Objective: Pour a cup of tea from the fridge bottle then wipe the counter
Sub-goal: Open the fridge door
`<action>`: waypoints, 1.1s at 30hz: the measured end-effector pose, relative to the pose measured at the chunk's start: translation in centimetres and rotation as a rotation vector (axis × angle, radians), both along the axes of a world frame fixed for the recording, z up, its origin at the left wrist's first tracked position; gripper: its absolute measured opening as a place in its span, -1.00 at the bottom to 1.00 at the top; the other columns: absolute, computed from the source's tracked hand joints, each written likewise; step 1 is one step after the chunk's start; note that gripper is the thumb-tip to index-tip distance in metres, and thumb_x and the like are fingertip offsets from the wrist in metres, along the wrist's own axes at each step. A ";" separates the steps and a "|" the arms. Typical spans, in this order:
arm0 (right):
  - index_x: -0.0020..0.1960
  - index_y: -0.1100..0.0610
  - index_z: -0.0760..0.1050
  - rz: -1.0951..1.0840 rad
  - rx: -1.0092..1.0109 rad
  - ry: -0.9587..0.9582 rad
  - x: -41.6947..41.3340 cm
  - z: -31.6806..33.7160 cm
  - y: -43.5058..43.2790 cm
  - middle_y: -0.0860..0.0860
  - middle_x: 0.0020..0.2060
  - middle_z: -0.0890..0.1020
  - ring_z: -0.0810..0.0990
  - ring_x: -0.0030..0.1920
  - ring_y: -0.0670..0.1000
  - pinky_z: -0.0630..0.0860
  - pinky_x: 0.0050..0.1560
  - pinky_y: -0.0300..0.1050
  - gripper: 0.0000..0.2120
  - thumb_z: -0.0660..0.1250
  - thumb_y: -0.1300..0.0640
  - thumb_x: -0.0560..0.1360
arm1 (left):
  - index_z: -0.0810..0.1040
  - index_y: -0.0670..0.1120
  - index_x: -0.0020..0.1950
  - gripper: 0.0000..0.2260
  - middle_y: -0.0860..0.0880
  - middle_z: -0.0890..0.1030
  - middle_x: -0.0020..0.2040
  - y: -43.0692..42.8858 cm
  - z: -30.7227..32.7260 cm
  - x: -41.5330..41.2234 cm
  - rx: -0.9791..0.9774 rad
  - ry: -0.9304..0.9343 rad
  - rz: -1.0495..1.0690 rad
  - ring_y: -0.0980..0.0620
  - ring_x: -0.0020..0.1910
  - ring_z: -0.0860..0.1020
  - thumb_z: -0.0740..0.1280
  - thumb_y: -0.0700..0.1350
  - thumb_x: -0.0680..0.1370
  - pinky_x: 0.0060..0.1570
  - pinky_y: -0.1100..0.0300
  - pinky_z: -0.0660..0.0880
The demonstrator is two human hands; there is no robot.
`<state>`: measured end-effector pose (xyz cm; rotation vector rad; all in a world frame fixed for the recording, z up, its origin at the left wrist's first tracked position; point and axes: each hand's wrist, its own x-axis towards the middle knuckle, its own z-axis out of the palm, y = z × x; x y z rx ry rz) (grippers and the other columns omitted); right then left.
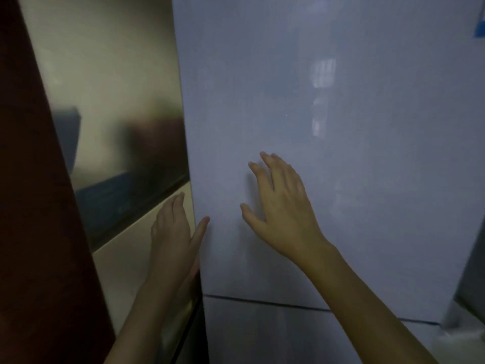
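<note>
A pale grey-blue fridge door fills most of the view and looks shut. My right hand lies flat against the door with fingers spread, holding nothing. My left hand is at the door's left edge, fingers along the fridge's side and the thumb on the front face. It holds nothing. A seam below my hands separates the upper door from a lower door. The bottle, the cup and the counter are out of sight.
A shiny metallic side panel runs along the fridge's left, with a cream panel below it. A dark red-brown surface stands at the far left. A blue sticker shows at the top right edge.
</note>
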<state>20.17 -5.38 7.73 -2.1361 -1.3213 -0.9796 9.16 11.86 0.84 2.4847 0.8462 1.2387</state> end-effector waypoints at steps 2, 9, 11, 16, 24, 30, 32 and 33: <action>0.49 0.16 0.20 0.005 0.002 -0.021 0.4 0.3 1.2 0.15 0.51 0.19 0.10 0.52 0.16 0.09 0.49 0.17 -0.36 0.17 -0.12 0.51 | 0.15 -0.11 0.58 -0.35 -0.12 0.24 0.55 0.7 -0.4 0.3 -0.045 -0.009 -0.010 -0.12 0.49 0.25 0.21 0.20 0.60 0.44 -0.08 0.24; 0.51 0.17 0.18 0.030 -0.014 -0.097 1.4 0.7 4.5 0.16 0.51 0.18 0.08 0.53 0.15 0.11 0.49 0.16 -0.35 0.23 -0.05 0.50 | 0.13 -0.07 0.57 -0.32 -0.08 0.26 0.52 1.8 -0.5 1.8 -0.190 -0.042 -0.082 -0.02 0.42 0.35 0.20 0.24 0.57 0.31 0.07 0.33; 0.50 0.18 0.20 0.019 -0.007 -0.119 1.5 1.0 5.5 0.17 0.51 0.18 0.08 0.53 0.16 0.11 0.49 0.17 -0.35 0.27 -0.02 0.49 | 0.18 -0.01 0.55 -0.38 0.04 0.37 0.41 1.7 -0.2 2.4 -0.240 -0.083 -0.195 0.22 0.24 0.40 0.24 0.22 0.58 0.17 0.24 0.34; 0.52 0.16 0.16 -0.030 -0.022 -0.185 1.2 1.8 7.6 0.18 0.53 0.13 0.02 0.54 0.18 0.04 0.48 0.23 -0.31 0.31 0.03 0.46 | 0.23 0.09 0.43 -0.44 0.09 0.47 0.29 3.2 -0.7 3.7 -0.551 -0.073 -0.356 0.19 0.08 0.52 0.26 0.30 0.53 0.02 0.21 0.49; 0.56 0.08 0.04 -0.100 -0.011 -0.186 0.9 2.5 7.8 0.17 0.55 -0.01 -0.09 0.55 0.19 -0.04 0.48 0.26 -0.27 0.25 -0.10 0.51 | 0.30 0.05 0.27 -0.64 0.09 0.51 0.15 3.4 -1.1 3.6 -0.557 -0.071 -0.380 0.28 -0.01 0.51 0.31 0.13 0.57 -0.19 0.40 0.43; 0.56 0.07 0.02 -0.143 -0.015 -0.160 0.7 1.9 7.7 0.18 0.55 -0.02 -0.07 0.54 0.18 -0.02 0.48 0.25 -0.26 0.25 -0.13 0.52 | 0.29 0.06 0.27 -0.60 0.04 0.50 0.18 2.8 -0.9 3.2 -0.587 -0.088 -0.376 0.28 -0.01 0.48 0.33 0.16 0.54 -0.15 0.33 0.41; 0.57 0.05 -0.02 -0.158 -0.026 -0.184 0.6 2.1 7.7 0.17 0.55 -0.06 -0.11 0.55 0.18 -0.04 0.48 0.26 -0.25 0.25 -0.13 0.52 | 0.31 0.06 0.27 -0.57 0.04 0.51 0.18 2.0 -1.0 2.5 -0.608 -0.122 -0.381 0.28 -0.01 0.47 0.36 0.19 0.53 -0.15 0.31 0.40; 0.57 0.04 -0.05 -0.158 -0.029 -0.203 0.5 2.2 7.6 0.17 0.55 -0.08 -0.13 0.55 0.18 -0.06 0.48 0.26 -0.24 0.24 -0.13 0.52 | 0.32 0.05 0.28 -0.55 0.05 0.51 0.16 1.4 -1.1 2.0 -0.632 -0.156 -0.380 0.25 -0.01 0.48 0.37 0.20 0.51 -0.17 0.29 0.40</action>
